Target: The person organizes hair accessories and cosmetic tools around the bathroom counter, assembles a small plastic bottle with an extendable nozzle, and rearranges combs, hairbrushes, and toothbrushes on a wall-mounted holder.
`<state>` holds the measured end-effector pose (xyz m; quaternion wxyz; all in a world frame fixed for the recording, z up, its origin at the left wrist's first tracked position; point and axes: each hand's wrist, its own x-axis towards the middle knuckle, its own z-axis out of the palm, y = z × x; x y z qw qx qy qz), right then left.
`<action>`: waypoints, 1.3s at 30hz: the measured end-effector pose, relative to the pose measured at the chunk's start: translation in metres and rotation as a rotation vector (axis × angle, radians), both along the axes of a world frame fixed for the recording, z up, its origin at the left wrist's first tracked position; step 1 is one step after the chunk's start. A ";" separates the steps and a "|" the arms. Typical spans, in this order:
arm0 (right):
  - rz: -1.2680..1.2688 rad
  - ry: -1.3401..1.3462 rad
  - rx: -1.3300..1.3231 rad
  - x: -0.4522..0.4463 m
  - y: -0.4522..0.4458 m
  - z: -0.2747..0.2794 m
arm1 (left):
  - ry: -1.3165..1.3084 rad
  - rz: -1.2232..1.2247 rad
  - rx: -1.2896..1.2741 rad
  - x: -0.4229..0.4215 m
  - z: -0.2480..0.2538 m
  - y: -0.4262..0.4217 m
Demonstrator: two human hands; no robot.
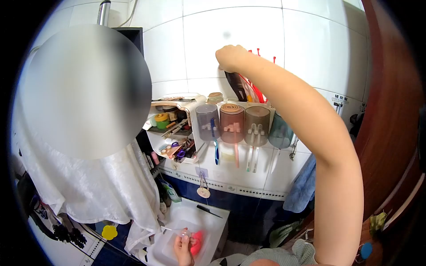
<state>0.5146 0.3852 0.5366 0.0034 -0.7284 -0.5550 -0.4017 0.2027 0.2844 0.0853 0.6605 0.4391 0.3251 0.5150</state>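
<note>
My right hand (pixel 231 57) is raised against the tiled wall, its fingers closed at the top of a dark comb (pixel 235 84). The comb slants down into the holder behind the row of cups, beside several red-handled items (pixel 258 94). Low over the white sink (pixel 218 218), my left hand (pixel 183 249) is closed around a small clear, rounded thing (pixel 185 232) whose kind I cannot make out. Just right of that hand, a bright pinkish-red thing (pixel 196 243) lies in the basin.
Several tinted cups (pixel 232 126) hang upside down with toothbrushes (pixel 216 153) below them. An open white cabinet (pixel 191 153) holds jars, scissors and tools. A white cloth (pixel 111 190) drapes at left. A blue towel (pixel 301 186) hangs at right, near a brown door (pixel 390 111).
</note>
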 end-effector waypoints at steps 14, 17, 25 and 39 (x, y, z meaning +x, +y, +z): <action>0.214 0.234 0.263 0.017 0.003 0.050 | 0.019 0.008 0.035 -0.016 -0.032 0.004; 0.219 0.226 0.260 0.015 0.003 0.050 | 0.071 0.065 0.048 -0.015 -0.053 0.008; 0.156 0.243 0.045 0.023 0.025 0.018 | -0.015 0.045 0.025 -0.012 -0.046 0.000; 0.035 -0.015 -0.514 -0.024 0.050 -0.037 | -0.092 0.002 -0.012 -0.012 -0.062 0.008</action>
